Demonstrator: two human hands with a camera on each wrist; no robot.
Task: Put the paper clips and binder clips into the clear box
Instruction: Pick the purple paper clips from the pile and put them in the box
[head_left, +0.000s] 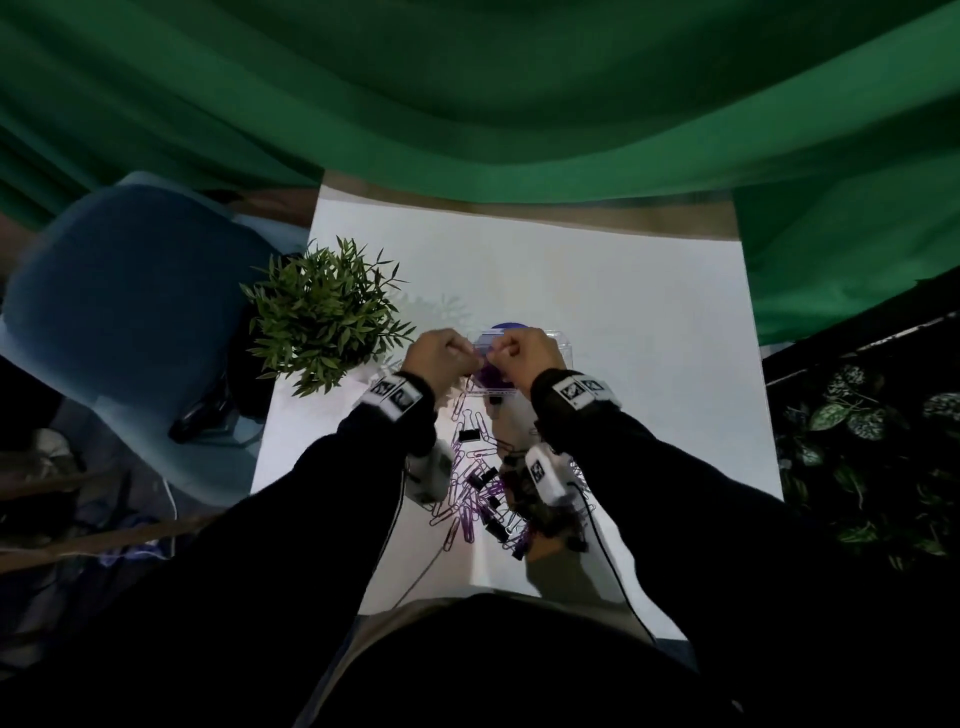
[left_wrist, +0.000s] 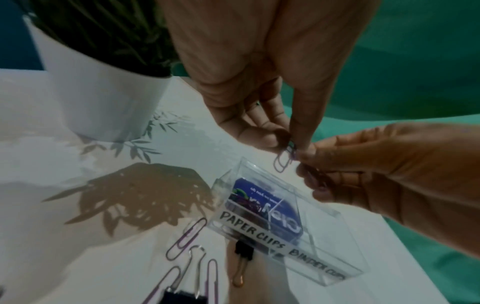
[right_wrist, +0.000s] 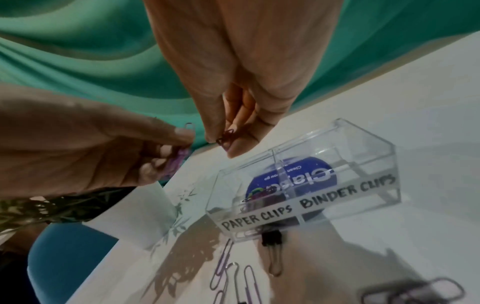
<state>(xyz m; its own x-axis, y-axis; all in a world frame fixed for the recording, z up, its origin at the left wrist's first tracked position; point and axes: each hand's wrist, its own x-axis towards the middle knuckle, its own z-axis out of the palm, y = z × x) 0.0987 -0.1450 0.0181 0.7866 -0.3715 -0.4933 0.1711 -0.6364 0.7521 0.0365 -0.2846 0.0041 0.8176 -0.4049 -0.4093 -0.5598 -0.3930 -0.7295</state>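
Paper clips are pinched in both hands' grips, left hand and right hand, above the box. They look tangled; pulling apart risks scattering some onto the tabletop or into the binder side.

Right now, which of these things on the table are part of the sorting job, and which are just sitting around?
Part of the job:
- clear box, labelled for paper clips and binder clips
- purple paper clips loose on the table
- black binder clips
- left hand and right hand, each pinching paper clips

Just lying about:
- potted plant
- blue chair
- green cloth
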